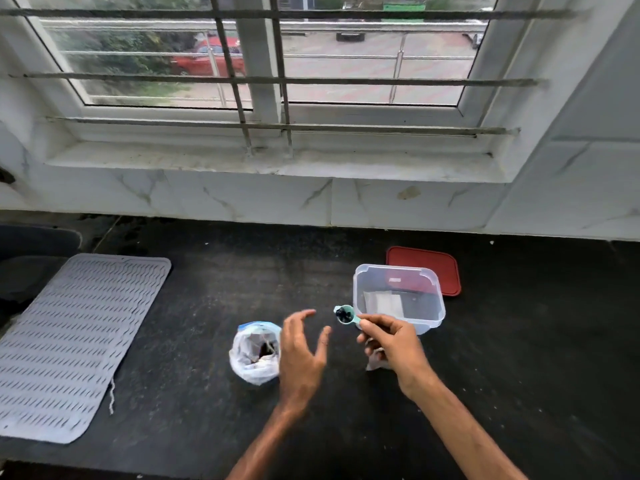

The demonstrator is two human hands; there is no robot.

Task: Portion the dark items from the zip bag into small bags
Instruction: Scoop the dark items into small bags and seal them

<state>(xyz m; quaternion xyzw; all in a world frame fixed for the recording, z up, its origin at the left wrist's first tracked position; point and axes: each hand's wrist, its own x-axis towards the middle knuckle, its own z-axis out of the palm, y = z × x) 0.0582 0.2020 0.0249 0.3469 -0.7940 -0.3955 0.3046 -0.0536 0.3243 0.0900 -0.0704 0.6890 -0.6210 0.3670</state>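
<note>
A scoopful of the dark items [342, 314] sits in a little teal scoop [354, 319], held level in the air between the zip bag [254, 358] and the clear tub, presumably so nothing rolls off. The right hand [391, 344] has its fingers [377, 322] pinched round the scoop's short handle. Something pale and crumpled peeks from under that same hand; it looks like a small bag [375, 363], though I can't tell whether the hand holds it or it just lies on the counter [207, 427].

The zip bag stands on the counter with its mouth rolled open and upward, more dark stuff showing inside, which keeps it ready for dipping without a hand to steady it. The left hand [301, 351] hovers just beside it, grasping nothing, its fingers [301, 315] loose and spread. My guess is it is heading across to open the small bag for the pour.

The clear tub [437, 317] sits close on the right with flat pale pieces inside, likely the stock of small bags, and its red lid [438, 271] lies behind it, out of the way. A grey ribbed mat [76, 341] lies well off to the left.
</note>
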